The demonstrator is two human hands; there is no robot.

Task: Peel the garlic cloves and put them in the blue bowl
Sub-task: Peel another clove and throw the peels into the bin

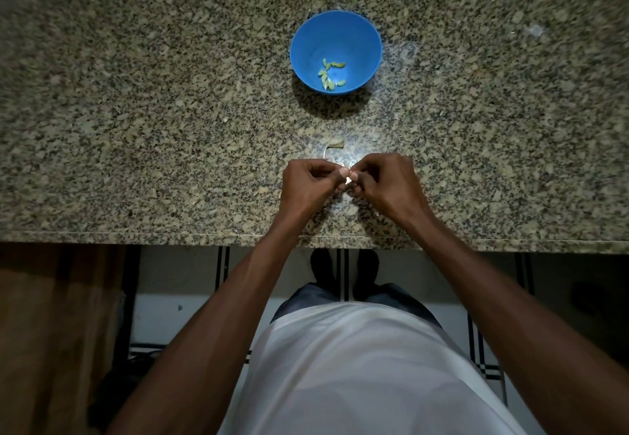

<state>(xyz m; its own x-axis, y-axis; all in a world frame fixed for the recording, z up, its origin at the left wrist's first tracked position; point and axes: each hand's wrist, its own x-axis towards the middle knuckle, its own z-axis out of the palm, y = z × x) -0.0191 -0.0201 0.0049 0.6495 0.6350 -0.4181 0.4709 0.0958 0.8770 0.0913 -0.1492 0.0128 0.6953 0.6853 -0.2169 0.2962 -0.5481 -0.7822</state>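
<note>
Near the speckled granite worktop's front edge, left hand and right hand fingers pinch one small pale garlic clove, peeling unfinished, while several peeled yellowish cloves already lie in the round blue plastic bowl farther back.

Bare forearms, no sleeves reaching the wrists. Loose white shirt over the belly, dark grey-blue trousers below, dark footwear on the tiled floor.
</note>
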